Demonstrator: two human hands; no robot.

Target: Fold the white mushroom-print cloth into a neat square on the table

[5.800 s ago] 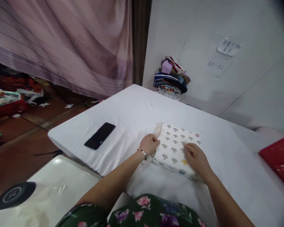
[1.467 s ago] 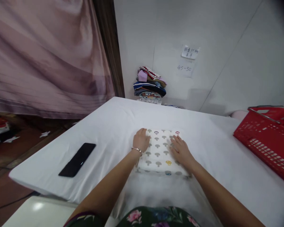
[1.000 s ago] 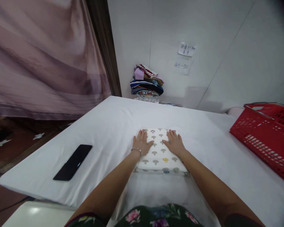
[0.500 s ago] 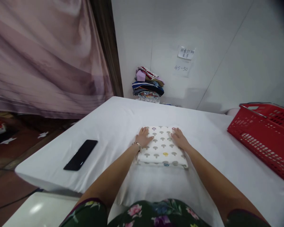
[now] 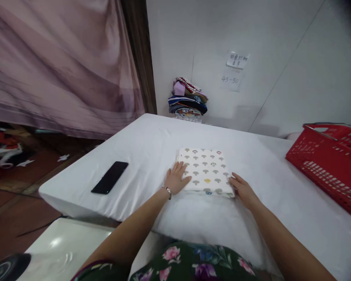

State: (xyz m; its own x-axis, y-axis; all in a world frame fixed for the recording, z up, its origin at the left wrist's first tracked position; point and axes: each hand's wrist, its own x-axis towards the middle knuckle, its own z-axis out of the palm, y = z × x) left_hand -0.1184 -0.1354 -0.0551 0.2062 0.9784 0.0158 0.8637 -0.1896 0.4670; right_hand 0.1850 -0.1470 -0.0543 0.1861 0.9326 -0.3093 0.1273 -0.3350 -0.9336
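Note:
A folded white cloth with a mushroom print [image 5: 206, 168] lies flat on the white-covered table [image 5: 152, 144], straight in front of me. My left hand [image 5: 177, 178] rests with fingers spread on the cloth's near left corner, a bracelet at its wrist. At the near right edge is my right hand [image 5: 244, 189], its fingers stretched along the side of the cloth. The right thumb is partly hidden, and no grip on the fabric shows.
A black phone [image 5: 110, 178] lies on the left of the table. To the right stands a red plastic basket [image 5: 324, 168]. Folded clothes [image 5: 188, 99] are stacked against the back wall, beside a pink curtain [image 5: 61, 70]. A white stool-like surface [image 5: 67, 238] is at lower left.
Both hands have slid back toward me from the cloth's far part to its near corners. The right hand has moved off the top to the right edge. The view has shifted slightly.

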